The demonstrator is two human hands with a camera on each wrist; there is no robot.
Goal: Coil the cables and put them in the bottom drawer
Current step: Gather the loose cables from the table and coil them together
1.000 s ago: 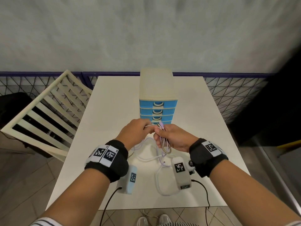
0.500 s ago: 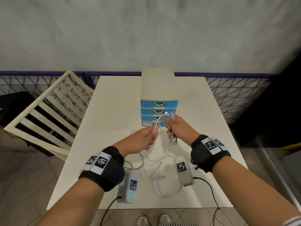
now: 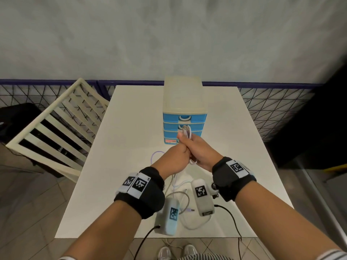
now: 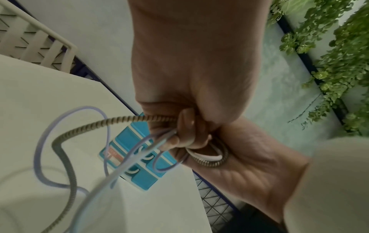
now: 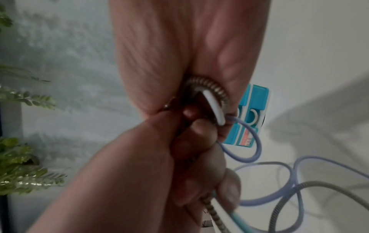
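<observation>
Cables, three thin limp ones (a lilac, a pale blue and a braided beige), trail loose over the white table nearest us, light and floppy, we judge, and apt to spring out of a coil unless pinched where the loops cross. Just beyond, our left hand is curled round the running strands, feeding them. Touching it, our right hand is closed tight on the small finished coil, whose loops poke out above and below the fist. Farther off stands the small blue-fronted plastic drawer unit, its bottom drawer not yet pulled out.
</observation>
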